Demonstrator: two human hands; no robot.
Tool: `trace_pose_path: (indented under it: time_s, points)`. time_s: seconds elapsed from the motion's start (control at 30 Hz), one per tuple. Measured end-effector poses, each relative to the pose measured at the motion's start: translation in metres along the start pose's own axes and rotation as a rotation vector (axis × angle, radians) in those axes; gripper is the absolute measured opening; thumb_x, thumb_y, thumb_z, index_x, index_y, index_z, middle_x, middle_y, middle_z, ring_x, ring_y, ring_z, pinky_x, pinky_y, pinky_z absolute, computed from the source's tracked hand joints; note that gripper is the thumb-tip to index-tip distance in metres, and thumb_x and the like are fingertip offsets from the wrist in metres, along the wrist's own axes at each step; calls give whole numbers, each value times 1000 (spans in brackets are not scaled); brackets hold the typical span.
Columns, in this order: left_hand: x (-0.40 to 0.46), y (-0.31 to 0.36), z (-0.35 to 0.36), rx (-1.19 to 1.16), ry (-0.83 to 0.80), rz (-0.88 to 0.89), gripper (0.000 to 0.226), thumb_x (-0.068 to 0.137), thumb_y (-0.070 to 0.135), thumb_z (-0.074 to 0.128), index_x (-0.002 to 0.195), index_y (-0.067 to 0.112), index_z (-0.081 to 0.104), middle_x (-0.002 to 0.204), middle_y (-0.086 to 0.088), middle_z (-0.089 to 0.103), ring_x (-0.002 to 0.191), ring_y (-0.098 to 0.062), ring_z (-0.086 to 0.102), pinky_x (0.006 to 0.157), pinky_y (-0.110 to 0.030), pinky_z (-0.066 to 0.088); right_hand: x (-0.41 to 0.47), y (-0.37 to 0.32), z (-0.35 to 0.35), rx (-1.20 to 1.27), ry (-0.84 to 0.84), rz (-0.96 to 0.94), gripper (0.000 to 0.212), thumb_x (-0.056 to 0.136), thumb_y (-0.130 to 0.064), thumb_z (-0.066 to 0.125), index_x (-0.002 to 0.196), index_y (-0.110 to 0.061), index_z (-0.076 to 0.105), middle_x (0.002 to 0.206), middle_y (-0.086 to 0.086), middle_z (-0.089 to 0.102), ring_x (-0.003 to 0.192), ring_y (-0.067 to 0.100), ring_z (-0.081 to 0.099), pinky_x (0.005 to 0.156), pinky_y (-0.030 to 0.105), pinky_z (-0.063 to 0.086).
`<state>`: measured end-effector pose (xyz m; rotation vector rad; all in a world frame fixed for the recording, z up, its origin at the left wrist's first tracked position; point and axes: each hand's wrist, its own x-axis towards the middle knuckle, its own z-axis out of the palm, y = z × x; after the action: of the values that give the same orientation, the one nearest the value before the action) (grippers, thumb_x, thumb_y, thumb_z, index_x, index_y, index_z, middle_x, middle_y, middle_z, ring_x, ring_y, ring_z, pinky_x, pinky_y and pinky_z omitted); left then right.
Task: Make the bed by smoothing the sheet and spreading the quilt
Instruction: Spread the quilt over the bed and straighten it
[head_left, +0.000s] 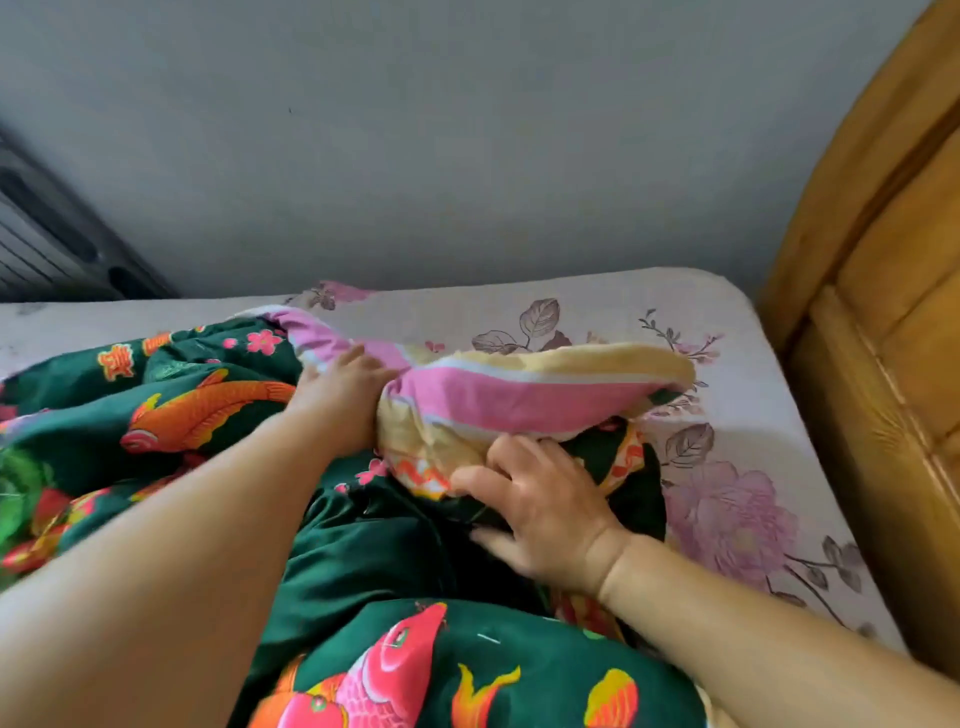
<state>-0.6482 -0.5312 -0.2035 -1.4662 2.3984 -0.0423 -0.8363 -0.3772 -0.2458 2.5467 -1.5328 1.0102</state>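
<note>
Quilt (395, 561) runs off left & bottom frame edges, covers most of the sheet (727, 467) and the bed's near side. Right hand (540, 506) fingertips tucked under the quilt's folded corner, can't tell grip. Left hand (343, 400) palm hidden vs fabric. Both forearms cut off at bottom. Headboard (893, 322) cropped at right.

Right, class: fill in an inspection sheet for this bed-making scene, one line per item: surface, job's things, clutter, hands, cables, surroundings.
Surface: sheet, pale with purple flowers, bare at the far right corner of the bed.
Job's things: quilt, green with fish print, bunched; its pink and yellow striped underside is turned up.
Clutter: nothing seen.
Hands: left hand grips the quilt at the fold; right hand pinches the quilt's edge.
Cables: nothing seen.
Surroundings: grey wall behind; wooden headboard at right; a dark ribbed object at left, cannot tell what.
</note>
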Motion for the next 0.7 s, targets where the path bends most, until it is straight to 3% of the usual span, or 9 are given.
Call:
trace_pose_path:
  time_s: [0.07, 0.13, 0.2, 0.27, 0.3, 0.4, 0.53, 0.6, 0.7]
  points:
    - [-13, -5, 24, 1, -26, 12, 53, 82, 27, 57, 133, 27, 48, 138, 0, 50, 133, -24, 38, 113, -40, 29, -7, 1, -16, 262, 130, 152, 27, 79, -37, 65, 99, -20, 59, 85, 0, 54, 81, 12, 48, 76, 22, 42]
    - [-23, -8, 38, -46, 54, -49, 42, 81, 22, 57, 124, 22, 56, 126, -3, 59, 120, -24, 51, 103, -34, 39, -15, 19, -35, 288, 404, 567, 16, 88, -24, 61, 99, -13, 61, 93, 3, 54, 89, 13, 50, 82, 18, 41]
    - [-29, -5, 38, -200, 137, -173, 37, 84, 16, 53, 121, 18, 57, 118, -7, 63, 111, -28, 58, 89, -35, 48, -26, 42, -44, 189, 279, 1079, 29, 92, -20, 58, 118, -8, 55, 114, 12, 55, 106, 25, 52, 91, 31, 41]
    - [-33, 2, 29, -338, 189, -289, 36, 88, 14, 50, 124, 14, 54, 116, -12, 64, 107, -33, 61, 82, -37, 47, -33, 55, -39, 557, 77, 1466, 40, 93, -26, 59, 127, -7, 51, 129, 14, 55, 110, 31, 55, 89, 33, 43]
    - [-35, 4, 26, -369, 210, -327, 37, 90, 16, 47, 126, 12, 52, 117, -13, 64, 107, -35, 60, 81, -37, 47, -34, 59, -36, 845, 72, 1569, 34, 92, -27, 60, 120, -8, 56, 124, 12, 60, 99, 27, 60, 81, 30, 47]
    - [-43, 7, 25, -358, 242, -372, 44, 90, 28, 34, 127, 9, 50, 117, -17, 62, 106, -37, 60, 78, -36, 48, -37, 60, -33, 1166, -64, 1644, 24, 90, -30, 61, 102, -9, 65, 93, 9, 73, 68, 19, 67, 59, 25, 54]
    - [-62, 9, 17, -435, 193, -475, 40, 87, 30, 59, 121, 10, 55, 111, -22, 63, 102, -40, 60, 76, -37, 44, -29, 33, -29, 1372, -303, 1542, 13, 79, -17, 70, 85, -6, 70, 71, 13, 73, 58, 21, 71, 58, 33, 59]
    - [-70, 11, 12, -472, 193, -502, 43, 85, 32, 62, 121, 9, 56, 112, -23, 63, 104, -39, 59, 77, -36, 43, -20, 9, -28, 1322, -411, 1443, 16, 69, -6, 76, 84, -5, 70, 77, 14, 72, 63, 23, 69, 66, 31, 59]
    - [-76, 11, 5, -604, 236, -555, 40, 81, 30, 66, 113, 8, 59, 107, -23, 65, 100, -39, 60, 75, -35, 43, 0, 3, -38, 912, -157, 1326, 19, 70, 4, 72, 77, -12, 65, 77, 8, 66, 68, 22, 63, 66, 22, 53]
